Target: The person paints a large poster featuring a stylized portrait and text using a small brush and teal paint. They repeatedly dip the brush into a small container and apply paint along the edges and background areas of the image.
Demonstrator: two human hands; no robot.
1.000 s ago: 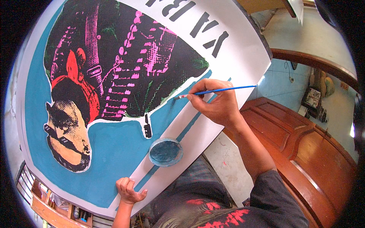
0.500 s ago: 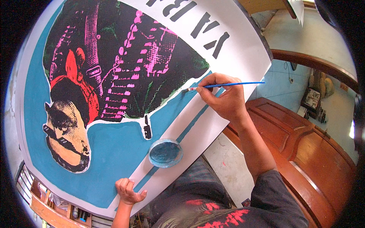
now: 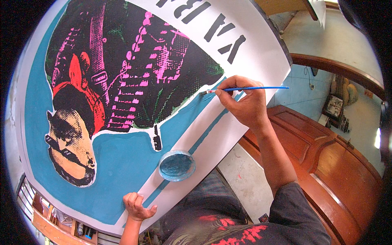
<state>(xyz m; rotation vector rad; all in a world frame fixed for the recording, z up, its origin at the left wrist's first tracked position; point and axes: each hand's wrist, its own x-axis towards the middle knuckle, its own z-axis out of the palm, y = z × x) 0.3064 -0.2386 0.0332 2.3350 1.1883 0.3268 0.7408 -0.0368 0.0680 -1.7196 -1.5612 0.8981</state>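
Observation:
My right hand pinches a thin paintbrush with a blue handle. Its bristles touch the blue paint beside the thin white outline of a dark printed figure. That figure, black with pink and red parts, appears upside down on a large white poster. Blue paint fills the area around it. Resting on the poster's near edge, my left hand has its fingers curled in and its thumb sticking out, with nothing visible in it. Between the hands, a round shallow container of blue paint sits on the white border, over a blue stripe.
Large black letters run along the poster's far right part. A brown panelled wooden door lies to the right, below a wood-trimmed opening. At the lower left is a wooden shelf with small items.
My right hand and the brush have shifted slightly right and up along the figure's white outline. My left hand stays put.

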